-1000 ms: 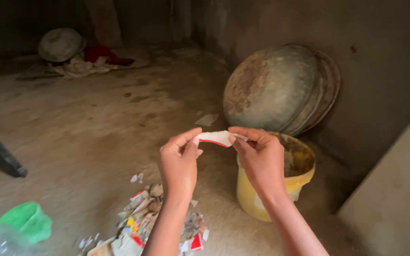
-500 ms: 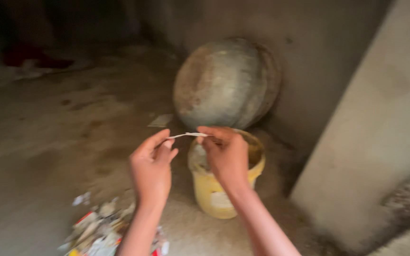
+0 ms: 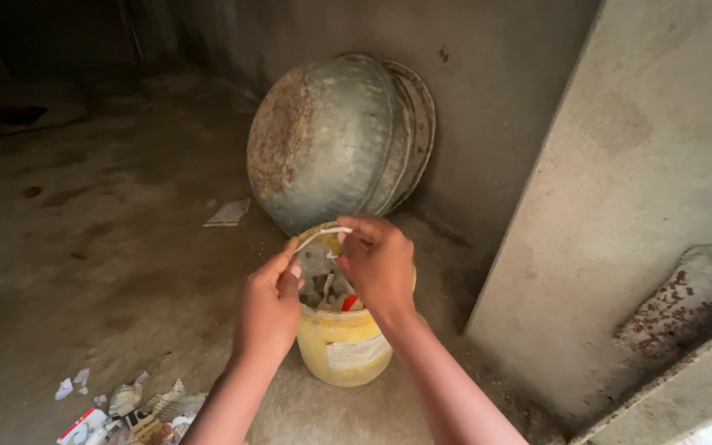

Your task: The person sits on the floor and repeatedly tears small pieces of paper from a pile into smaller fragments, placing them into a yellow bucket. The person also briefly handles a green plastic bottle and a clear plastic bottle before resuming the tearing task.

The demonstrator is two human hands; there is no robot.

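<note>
Paper strip (image 3: 320,233), thin and white, spans between both hands directly above the yellow bucket (image 3: 344,354). Its long axis runs from 8 o'clock at the left hand (image 3: 269,309) up to 2 o'clock at the right hand (image 3: 379,264), bowing slightly upward. Fingers of each hand are pinched closed on one end, so neither hand is nearer. Torn scraps (image 3: 330,290) lie inside the bucket below.

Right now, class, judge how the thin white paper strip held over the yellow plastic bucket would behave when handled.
The thin white paper strip arches between the left hand and right hand, so it is probably floppy. It looks very light. It would likely tear easily, like the scraps in the yellow plastic bucket.
</note>
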